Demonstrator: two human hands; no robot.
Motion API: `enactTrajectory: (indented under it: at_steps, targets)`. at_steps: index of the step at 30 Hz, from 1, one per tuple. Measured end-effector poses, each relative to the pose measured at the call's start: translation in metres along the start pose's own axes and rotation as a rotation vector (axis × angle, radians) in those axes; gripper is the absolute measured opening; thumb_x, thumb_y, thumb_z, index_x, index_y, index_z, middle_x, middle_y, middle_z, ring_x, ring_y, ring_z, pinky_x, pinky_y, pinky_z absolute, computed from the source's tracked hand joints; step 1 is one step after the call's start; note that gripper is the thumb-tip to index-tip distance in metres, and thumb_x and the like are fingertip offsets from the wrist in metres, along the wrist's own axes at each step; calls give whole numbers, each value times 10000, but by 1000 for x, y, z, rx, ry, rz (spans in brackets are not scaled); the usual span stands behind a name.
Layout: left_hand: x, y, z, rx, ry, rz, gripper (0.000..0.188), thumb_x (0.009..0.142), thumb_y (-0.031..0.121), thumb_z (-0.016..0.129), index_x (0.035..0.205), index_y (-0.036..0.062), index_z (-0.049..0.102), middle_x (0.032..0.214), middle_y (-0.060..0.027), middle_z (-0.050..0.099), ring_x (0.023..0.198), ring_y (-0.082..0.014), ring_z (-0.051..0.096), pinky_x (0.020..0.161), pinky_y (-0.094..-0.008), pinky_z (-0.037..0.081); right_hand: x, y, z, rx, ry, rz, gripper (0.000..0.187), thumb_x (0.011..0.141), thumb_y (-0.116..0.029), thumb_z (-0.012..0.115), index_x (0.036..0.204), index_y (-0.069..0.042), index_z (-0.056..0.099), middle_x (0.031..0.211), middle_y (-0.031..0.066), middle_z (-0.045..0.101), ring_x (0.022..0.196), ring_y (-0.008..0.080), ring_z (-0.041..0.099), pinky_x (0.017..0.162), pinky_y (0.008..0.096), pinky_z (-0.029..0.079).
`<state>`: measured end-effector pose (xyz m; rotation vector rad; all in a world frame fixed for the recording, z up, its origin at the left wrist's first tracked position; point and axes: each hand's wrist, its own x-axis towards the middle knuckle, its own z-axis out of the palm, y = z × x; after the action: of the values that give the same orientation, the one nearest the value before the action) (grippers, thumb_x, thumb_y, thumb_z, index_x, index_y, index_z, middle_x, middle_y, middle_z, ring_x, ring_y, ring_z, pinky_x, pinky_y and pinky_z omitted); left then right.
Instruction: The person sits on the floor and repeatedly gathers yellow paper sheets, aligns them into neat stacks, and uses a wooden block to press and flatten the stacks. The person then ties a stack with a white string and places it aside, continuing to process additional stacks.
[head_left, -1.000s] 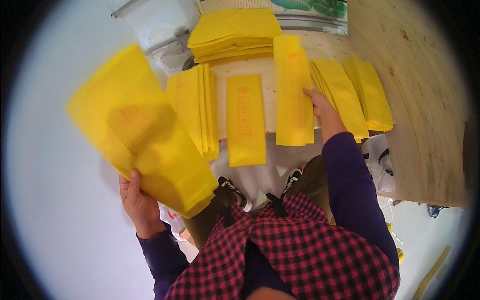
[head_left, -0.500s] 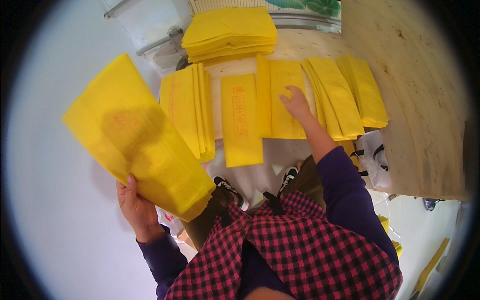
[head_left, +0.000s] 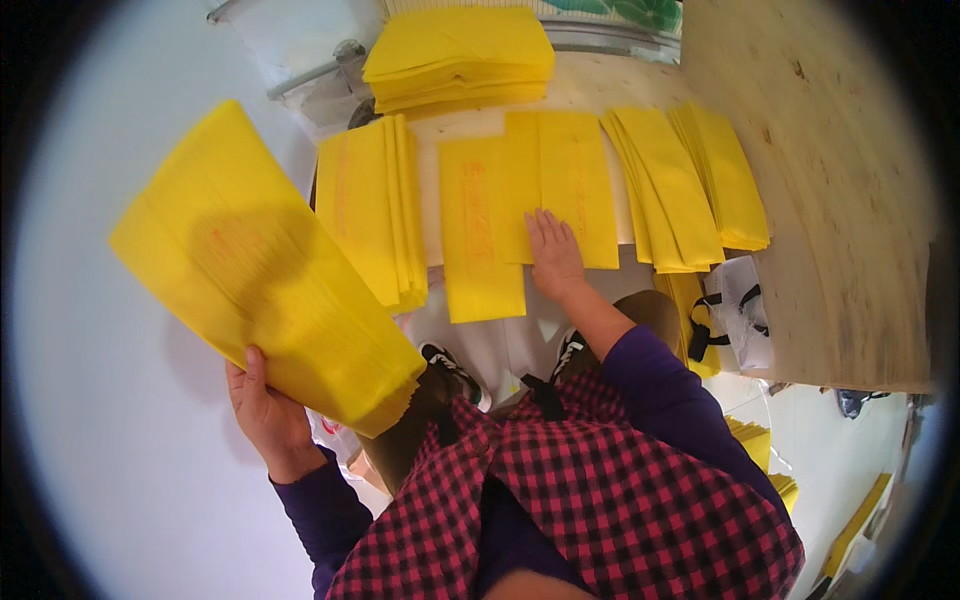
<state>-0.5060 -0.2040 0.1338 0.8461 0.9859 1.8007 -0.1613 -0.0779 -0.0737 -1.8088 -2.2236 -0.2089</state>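
Observation:
My left hand [head_left: 270, 415] grips the lower edge of a thick fanned bundle of folded yellow sheets [head_left: 320, 300], raised at the left and tilted. Faint red print and a dark shadow show on its top sheet. My right hand [head_left: 554, 258] lies flat, fingers stretched, on an opened yellow sheet [head_left: 575, 170] with a crease down its middle. The left part of that sheet overlaps a narrow yellow sheet with red print [head_left: 480, 230], which juts over the table's near edge.
A tall stack of yellow sheets [head_left: 455, 55] stands at the back of the wooden table [head_left: 600, 82]. Folded yellow bundles lie at the left [head_left: 365, 205] and right [head_left: 675, 190]. An upright wooden board [head_left: 820, 200] borders the right. Below it hangs a white bag with black straps [head_left: 745, 310].
My right hand has come down and left from above the creased sheet to press on it. That sheet now lies flatter, its left part spread over the narrow printed sheet. My left hand barely moved.

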Motion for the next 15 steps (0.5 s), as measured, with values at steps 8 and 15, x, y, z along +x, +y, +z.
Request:
enactTrajectory:
  at_steps: [8, 15]
  targets:
    - [-2, -2, -9, 48, -25, -10, 354, 933, 144, 466, 1259, 10, 431, 1252, -104, 504, 1142, -216, 480, 973, -347, 382, -7, 0, -5, 293, 223, 66, 531, 674, -78, 625, 1185, -23, 495, 1209, 148, 523, 1184, 319, 428, 997, 431, 315]
    - [-4, -4, -2, 28, -18, -14, 348, 930, 145, 474, 1251, 13, 442, 1241, -95, 516, 1131, -210, 489, 971, -341, 381, 4, 4, -19, 459, 358, 466, 203, 722, -168, 627, 864, -23, 622, 917, 143, 614, 895, 325, 554, 750, 417, 447]
